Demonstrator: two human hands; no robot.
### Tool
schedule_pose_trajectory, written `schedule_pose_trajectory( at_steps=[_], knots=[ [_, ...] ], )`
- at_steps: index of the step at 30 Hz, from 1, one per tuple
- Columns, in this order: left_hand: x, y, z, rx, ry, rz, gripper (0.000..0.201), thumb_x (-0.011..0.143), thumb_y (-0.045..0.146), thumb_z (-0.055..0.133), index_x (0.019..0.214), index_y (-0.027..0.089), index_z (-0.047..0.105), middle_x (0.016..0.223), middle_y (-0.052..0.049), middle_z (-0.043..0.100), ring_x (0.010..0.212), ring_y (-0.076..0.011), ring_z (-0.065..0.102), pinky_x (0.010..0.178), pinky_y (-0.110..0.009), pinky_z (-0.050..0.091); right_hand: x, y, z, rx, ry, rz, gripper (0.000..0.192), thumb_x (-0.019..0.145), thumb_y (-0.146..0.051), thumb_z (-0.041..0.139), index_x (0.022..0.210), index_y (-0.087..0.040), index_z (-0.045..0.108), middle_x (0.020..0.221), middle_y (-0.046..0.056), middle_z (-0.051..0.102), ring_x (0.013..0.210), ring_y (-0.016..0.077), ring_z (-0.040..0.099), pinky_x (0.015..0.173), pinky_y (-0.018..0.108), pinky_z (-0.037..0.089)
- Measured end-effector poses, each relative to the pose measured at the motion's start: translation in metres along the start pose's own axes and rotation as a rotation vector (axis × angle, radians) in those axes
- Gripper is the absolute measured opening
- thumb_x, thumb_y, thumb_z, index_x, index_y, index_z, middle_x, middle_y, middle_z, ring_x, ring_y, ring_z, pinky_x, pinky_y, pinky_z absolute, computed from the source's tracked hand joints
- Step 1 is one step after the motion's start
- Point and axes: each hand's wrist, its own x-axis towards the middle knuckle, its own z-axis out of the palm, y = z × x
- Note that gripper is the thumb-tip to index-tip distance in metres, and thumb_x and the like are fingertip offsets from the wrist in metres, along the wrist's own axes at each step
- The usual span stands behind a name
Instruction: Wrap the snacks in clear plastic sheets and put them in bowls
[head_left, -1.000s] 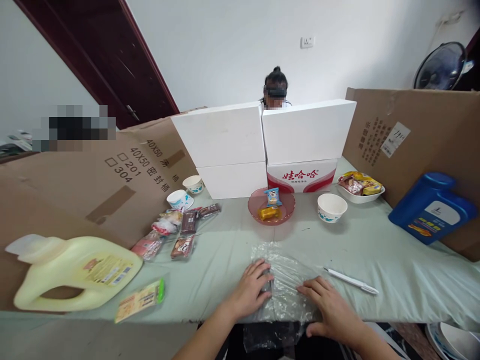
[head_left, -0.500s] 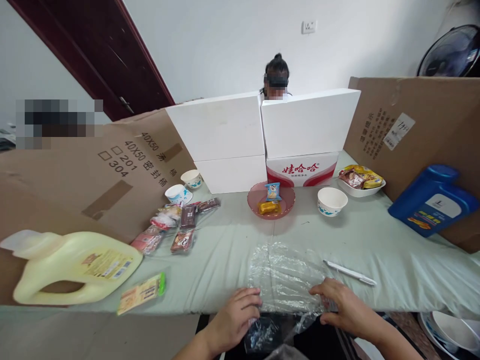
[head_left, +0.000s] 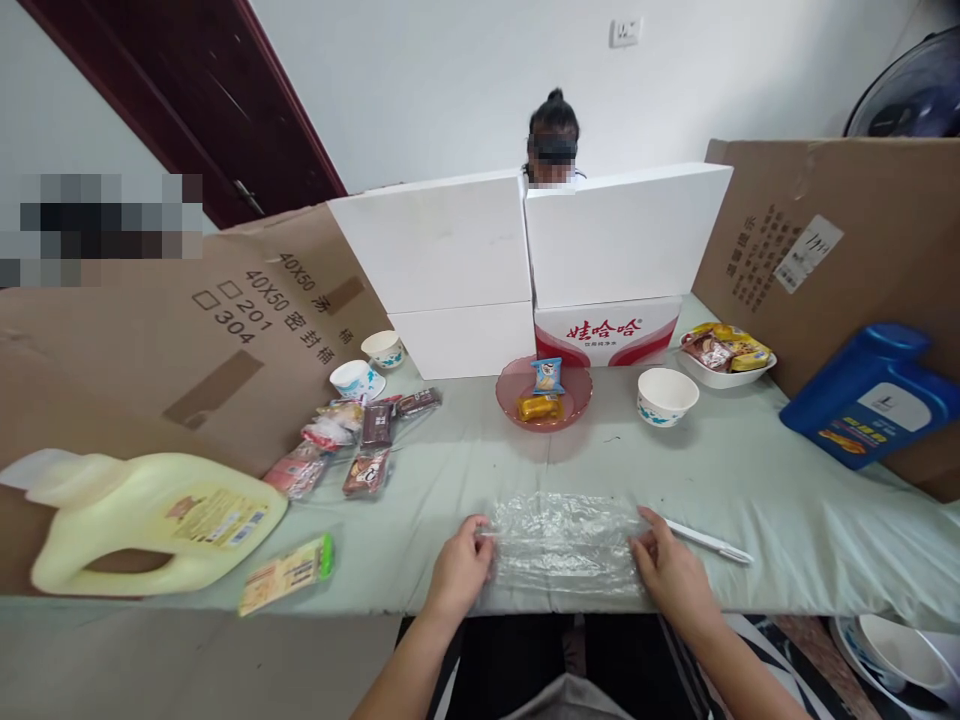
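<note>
A crinkled clear plastic bag [head_left: 564, 548] lies folded over on the cloth near the table's front edge. At its left side my left hand [head_left: 460, 568] is closed, thumb and fingers pinching the edge. My right hand [head_left: 673, 570] pinches the opposite edge in the same way. Just beyond the right fingers rests a white pen [head_left: 709, 542]. Farther back, a pink glass bowl [head_left: 508, 410] holds a blue snack packet [head_left: 548, 376] and a gold-wrapped snack [head_left: 539, 408].
Left stand a yellow detergent jug [head_left: 161, 525], a green-topped packet [head_left: 287, 574], several wrapped snacks [head_left: 367, 470] and two paper bowls [head_left: 357, 380]. Right are a paper bowl [head_left: 667, 398], a snack-filled white dish [head_left: 727, 378] and a blue bottle [head_left: 862, 400]. White boxes [head_left: 457, 250] line the back, before a person.
The bag's near part, which hung over the table edge, now lies folded up on the cloth. Both hands have moved forward onto the table with its edges.
</note>
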Motion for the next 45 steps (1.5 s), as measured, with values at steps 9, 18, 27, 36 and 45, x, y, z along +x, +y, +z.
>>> schedule_pose_trajectory(
  at_steps=[9, 18, 27, 36, 45],
  knots=[
    [-0.007, 0.001, 0.017, 0.369, 0.222, 0.068, 0.036, 0.086, 0.026, 0.053, 0.12, 0.018, 0.043, 0.078, -0.001, 0.067, 0.071, -0.0211, 0.068, 0.061, -0.026, 0.041, -0.006, 0.007, 0.005, -0.331, 0.188, -0.097, 0.043, 0.095, -0.034, 0.029, 0.131, -0.014, 0.044, 0.083, 0.009, 0.071, 0.067, 0.0222, 0.068, 0.053, 0.029, 0.044],
    [-0.008, -0.008, 0.02, 0.332, 0.301, 0.174, 0.018, 0.085, 0.025, 0.052, 0.102, 0.021, 0.05, 0.08, -0.001, 0.065, 0.071, -0.0206, 0.067, 0.062, -0.027, 0.047, -0.012, 0.008, 0.005, -0.413, 0.277, -0.168, 0.039, 0.094, -0.031, 0.033, 0.125, -0.015, 0.051, 0.083, 0.009, 0.071, 0.062, 0.0193, 0.066, 0.052, 0.027, 0.044],
    [-0.012, -0.014, 0.014, 0.384, 0.289, 0.377, 0.031, 0.092, 0.017, 0.038, 0.105, 0.024, 0.065, 0.098, -0.005, 0.064, 0.079, -0.0156, 0.065, 0.07, -0.024, 0.051, -0.011, 0.013, 0.011, -0.415, 0.272, -0.223, 0.035, 0.098, -0.032, 0.03, 0.112, -0.017, 0.059, 0.103, 0.01, 0.071, 0.072, 0.0209, 0.069, 0.055, 0.029, 0.047],
    [-0.008, -0.017, 0.011, 0.28, 0.28, 0.561, 0.034, 0.093, 0.017, 0.038, 0.105, 0.023, 0.068, 0.098, -0.007, 0.065, 0.089, -0.018, 0.066, 0.081, -0.027, 0.053, -0.013, 0.016, 0.01, -0.572, 0.183, -0.25, 0.035, 0.097, -0.028, 0.031, 0.117, -0.02, 0.059, 0.093, 0.006, 0.069, 0.058, 0.0166, 0.062, 0.049, 0.028, 0.041],
    [-0.002, -0.018, 0.021, 0.529, 0.292, 0.505, 0.031, 0.09, 0.01, 0.041, 0.109, 0.02, 0.064, 0.096, -0.006, 0.064, 0.078, -0.0162, 0.066, 0.069, -0.026, 0.054, -0.012, 0.012, 0.01, -0.692, 0.167, -0.21, 0.032, 0.093, -0.021, 0.036, 0.113, -0.019, 0.06, 0.092, 0.007, 0.064, 0.052, 0.0131, 0.057, 0.044, 0.026, 0.037]
  ],
)
